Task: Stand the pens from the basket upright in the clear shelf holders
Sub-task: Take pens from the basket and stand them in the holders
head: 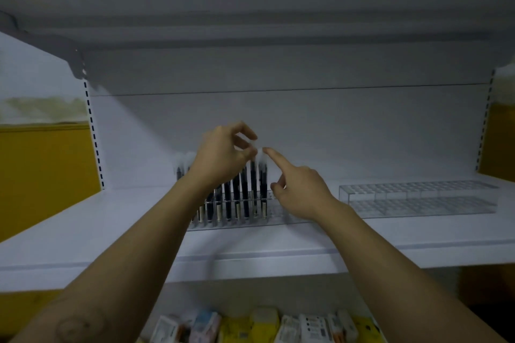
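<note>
Several dark pens [244, 192] with pale caps stand upright in a clear holder [281, 211] on the white shelf [111, 231]. My left hand [223, 159] hovers over the row, its fingertips pinching the pale top of a pen near the right end. My right hand [301, 192] is beside the row on the right, index finger stretched out and touching the top of the rightmost pen, other fingers curled and holding nothing. A second clear holder [418, 198] stands without pens further right. The basket is out of view.
The shelf above [250, 22] overhangs closely. Slotted uprights [93, 133] mark both ends of the bay. Below the shelf edge lie several packaged goods [264, 326]. Yellow panels [41, 170] flank the unit.
</note>
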Available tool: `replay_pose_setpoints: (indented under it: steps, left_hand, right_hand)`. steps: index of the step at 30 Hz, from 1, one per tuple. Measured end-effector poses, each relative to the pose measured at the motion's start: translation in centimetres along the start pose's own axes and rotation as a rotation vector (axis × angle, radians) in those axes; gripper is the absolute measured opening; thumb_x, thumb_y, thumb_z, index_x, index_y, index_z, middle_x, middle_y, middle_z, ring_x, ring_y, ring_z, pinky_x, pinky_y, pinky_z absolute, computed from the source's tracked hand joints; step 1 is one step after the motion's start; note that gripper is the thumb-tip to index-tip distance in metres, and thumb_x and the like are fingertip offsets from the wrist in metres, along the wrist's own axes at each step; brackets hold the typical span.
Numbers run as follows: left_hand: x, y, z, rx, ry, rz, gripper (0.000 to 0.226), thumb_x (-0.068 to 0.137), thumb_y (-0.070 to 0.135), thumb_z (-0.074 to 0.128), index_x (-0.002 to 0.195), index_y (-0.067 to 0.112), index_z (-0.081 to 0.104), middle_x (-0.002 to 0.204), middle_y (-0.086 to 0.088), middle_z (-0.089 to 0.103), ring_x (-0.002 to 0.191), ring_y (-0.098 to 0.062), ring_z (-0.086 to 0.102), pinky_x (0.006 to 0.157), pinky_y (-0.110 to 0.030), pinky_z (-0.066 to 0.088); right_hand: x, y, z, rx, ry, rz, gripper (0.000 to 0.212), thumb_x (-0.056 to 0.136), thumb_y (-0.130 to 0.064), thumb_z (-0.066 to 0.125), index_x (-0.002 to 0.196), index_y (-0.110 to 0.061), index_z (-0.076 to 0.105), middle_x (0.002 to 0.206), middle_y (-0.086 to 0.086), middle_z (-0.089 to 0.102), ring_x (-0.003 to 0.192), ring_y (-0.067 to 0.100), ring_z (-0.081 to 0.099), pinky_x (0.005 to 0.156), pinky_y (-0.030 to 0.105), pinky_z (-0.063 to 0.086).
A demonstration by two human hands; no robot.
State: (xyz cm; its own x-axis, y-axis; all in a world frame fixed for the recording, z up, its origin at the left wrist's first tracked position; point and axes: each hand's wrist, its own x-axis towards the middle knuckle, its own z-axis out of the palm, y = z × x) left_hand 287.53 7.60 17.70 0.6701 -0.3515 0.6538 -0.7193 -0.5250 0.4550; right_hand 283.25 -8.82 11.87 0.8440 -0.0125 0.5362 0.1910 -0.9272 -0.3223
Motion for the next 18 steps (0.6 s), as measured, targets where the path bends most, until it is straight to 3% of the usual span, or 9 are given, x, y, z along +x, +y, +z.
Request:
replay_pose_setpoints:
  steps: [2,4,6,10,13,15,18]
  left_hand:
    - [-0.1,-0.7,0.9,0.121,-0.044,-0.026,0.019,0.088,0.029,0.066,0.104,0.03,0.057,0.114,0.005,0.064,0.095,-0.011,0.062,0.078,-0.024,0.051]
    - [-0.3,-1.2,1.7,0.259,-0.038,-0.036,0.024,0.086,0.035,0.067,0.108,0.03,0.057,0.126,0.001,0.054,0.117,-0.02,0.049,0.1,-0.038,0.042]
    - [-0.5,-1.2,2.1,0.283,-0.012,-0.006,0.026,0.087,0.035,0.066,0.111,0.029,0.057,0.128,0.001,0.054,0.122,-0.022,0.045,0.109,-0.043,0.034]
    - [-1.0,-1.0,1.9,0.333,0.015,0.072,0.028,0.089,0.034,0.064,0.115,0.028,0.058,0.131,0.002,0.056,0.126,-0.019,0.044,0.118,-0.044,0.018]
    - [-2.0,-1.0,1.6,0.361,0.036,0.097,0.04,0.088,0.036,0.064,0.127,0.031,0.053,0.138,0.004,0.051,0.13,-0.017,0.041,0.119,-0.04,0.011]
    - [-3.4,-1.1,1.6,0.337,0.078,0.096,0.051,0.088,0.035,0.065,0.136,0.03,0.048,0.141,0.003,0.049,0.13,-0.018,0.04,0.117,-0.038,0.017]
    - [-6.4,-1.3,2.4,0.292,0.139,0.082,0.053,0.086,0.033,0.067,0.136,0.027,0.05,0.139,0.002,0.05,0.128,-0.021,0.043,0.111,-0.037,0.026]
  right_hand:
    - [0.1,-0.1,0.0,-0.014,-0.008,0.003,0.073,0.094,-0.027,0.051,0.145,-0.052,0.005,0.085,0.004,0.068,0.076,0.021,0.063,0.077,0.04,0.056]
    - [0.0,-0.2,0.0,-0.02,-0.019,0.017,0.074,0.094,-0.028,0.052,0.144,-0.053,0.004,0.085,0.004,0.068,0.077,0.021,0.063,0.078,0.041,0.056]
    - [-0.1,-0.2,0.0,-0.017,-0.03,0.03,0.075,0.094,-0.028,0.052,0.144,-0.053,0.003,0.086,0.004,0.068,0.078,0.021,0.063,0.078,0.042,0.057]
    - [-0.3,-0.5,-0.2,-0.01,-0.045,0.039,0.088,0.092,-0.028,0.055,0.147,-0.048,-0.01,0.092,0.003,0.069,0.081,0.021,0.064,0.08,0.043,0.056]
    - [-1.1,-0.8,-0.3,0.077,-0.055,0.066,0.099,0.092,-0.032,0.061,0.146,-0.042,-0.021,0.122,0.001,0.061,0.101,0.02,0.062,0.091,0.041,0.052]
    - [-2.2,-0.8,-0.4,0.157,-0.039,0.076,0.097,0.091,-0.034,0.063,0.148,-0.044,-0.015,0.138,0.0,0.049,0.118,0.019,0.054,0.1,0.044,0.047]
    - [-4.8,-0.4,-0.1,0.186,0.04,0.071,0.085,0.091,-0.034,0.063,0.151,-0.04,0.003,0.144,-0.005,0.04,0.129,0.015,0.043,0.108,0.041,0.039]
